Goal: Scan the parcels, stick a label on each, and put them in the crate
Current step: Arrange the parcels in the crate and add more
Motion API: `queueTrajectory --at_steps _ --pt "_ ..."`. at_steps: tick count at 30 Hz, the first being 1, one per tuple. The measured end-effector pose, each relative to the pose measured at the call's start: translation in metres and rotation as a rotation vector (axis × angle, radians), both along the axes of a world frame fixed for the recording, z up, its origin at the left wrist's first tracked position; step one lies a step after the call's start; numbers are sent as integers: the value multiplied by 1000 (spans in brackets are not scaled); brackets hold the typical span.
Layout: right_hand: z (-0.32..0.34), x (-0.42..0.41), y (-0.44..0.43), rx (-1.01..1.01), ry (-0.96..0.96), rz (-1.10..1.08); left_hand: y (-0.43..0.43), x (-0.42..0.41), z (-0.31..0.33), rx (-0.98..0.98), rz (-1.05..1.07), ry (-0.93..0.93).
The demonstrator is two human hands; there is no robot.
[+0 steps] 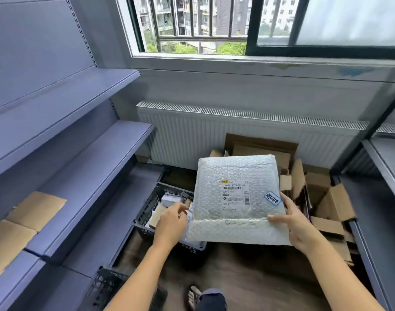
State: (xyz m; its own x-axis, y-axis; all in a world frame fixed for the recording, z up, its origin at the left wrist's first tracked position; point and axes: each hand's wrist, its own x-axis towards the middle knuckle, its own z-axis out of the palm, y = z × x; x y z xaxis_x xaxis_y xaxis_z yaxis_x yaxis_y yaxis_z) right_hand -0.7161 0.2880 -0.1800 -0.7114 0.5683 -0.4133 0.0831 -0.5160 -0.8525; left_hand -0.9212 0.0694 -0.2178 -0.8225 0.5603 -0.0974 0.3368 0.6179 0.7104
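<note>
Holding the bubble-wrap parcel (236,173) above the floor in the head view, just right of the black crate (144,212), your right hand (297,225) clamps its lower right edge, thumb on top. Your left hand (171,223) sits at the left edge with fingers curled; I cannot tell whether it grips. Expect the parcel to be light, soft and floppy with a slick skin, so take it by both side edges. A blue-edged label (272,198) sits beside your thumb. The crate stands on a dark wood floor (248,277), between purple shelves (79,153) and loose cardboard boxes (331,203), below a radiator (236,131).
</note>
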Motion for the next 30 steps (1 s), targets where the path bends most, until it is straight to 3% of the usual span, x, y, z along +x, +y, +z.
queueTrajectory --at_steps 15,24,27,30 --pt "-8 -207 97 15 -32 189 72 -181 -11 70 205 -67" --pt "-27 -340 122 10 -71 509 46 -230 -28 51 534 -117" --pt "-31 -383 128 10 -67 670 44 -236 -27 96 640 -209" --pt "-27 -429 136 14 -67 807 55 -236 -18 331 785 -457"
